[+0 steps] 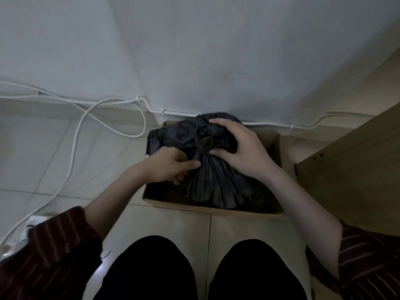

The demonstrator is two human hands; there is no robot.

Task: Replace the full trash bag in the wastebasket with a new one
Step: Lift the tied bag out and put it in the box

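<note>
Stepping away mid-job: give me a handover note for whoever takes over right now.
Left hand: pinches the gathered neck of the black plastic trash bag.
Right hand: curled over the bag's bunched top.
Bag: sitting in the brown cardboard box used as wastebasket, by the white wall.
Done: mouth gathered shut; a knot cannot be confirmed.
To do: lift the bag out, line the box with a new bag; none is in view.
</note>
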